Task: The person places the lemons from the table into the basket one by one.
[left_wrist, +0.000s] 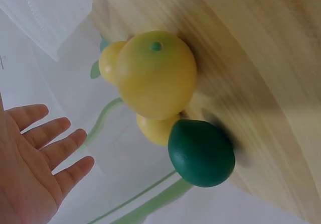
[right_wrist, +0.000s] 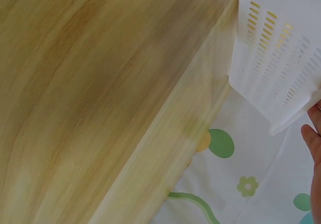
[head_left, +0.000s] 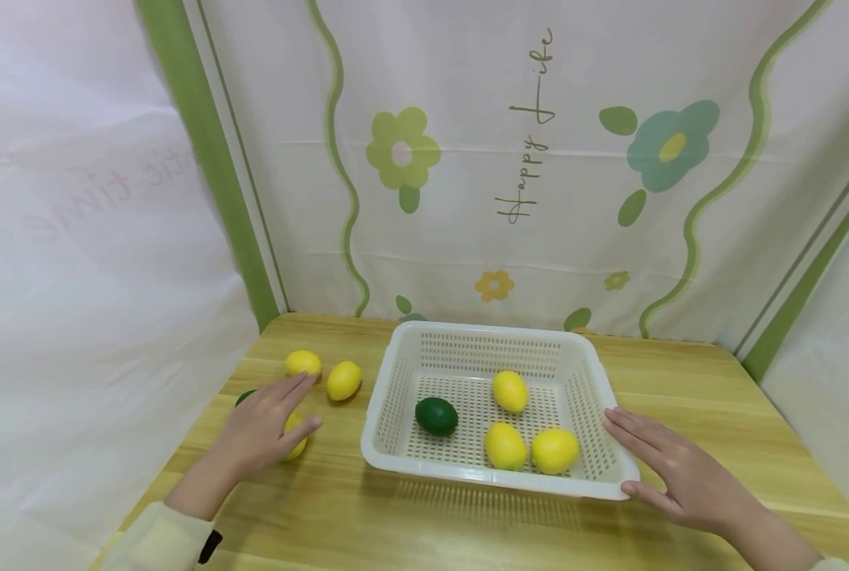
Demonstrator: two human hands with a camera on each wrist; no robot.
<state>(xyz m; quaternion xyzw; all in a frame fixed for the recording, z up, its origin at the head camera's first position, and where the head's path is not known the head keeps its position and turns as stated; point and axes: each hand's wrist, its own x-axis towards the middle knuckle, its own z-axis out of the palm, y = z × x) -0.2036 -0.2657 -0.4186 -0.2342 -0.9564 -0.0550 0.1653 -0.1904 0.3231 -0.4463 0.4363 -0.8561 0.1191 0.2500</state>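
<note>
My left hand (head_left: 261, 424) hovers over loose fruit at the left of the table, fingers extended and holding nothing. Under it, partly covered, is a lemon (head_left: 296, 444); two more, a lemon (head_left: 303, 363) and a lemon (head_left: 344, 381), lie just beyond the fingertips. A dark green lime (left_wrist: 201, 153) sits beside them in the left wrist view, mostly hidden in the head view. My right hand (head_left: 684, 476) rests nearly straight fingers against the right rim of a white plastic basket (head_left: 491, 330), thumb at its near corner. Inside are a green lime (head_left: 436, 417) and three lemons (head_left: 510, 392).
The wooden table (head_left: 338, 515) reaches back to a printed fabric curtain (head_left: 460, 230). More white fabric (head_left: 74, 317) hangs along the left side, close to the table's edge. The basket's slotted side wall (right_wrist: 276, 53) shows in the right wrist view.
</note>
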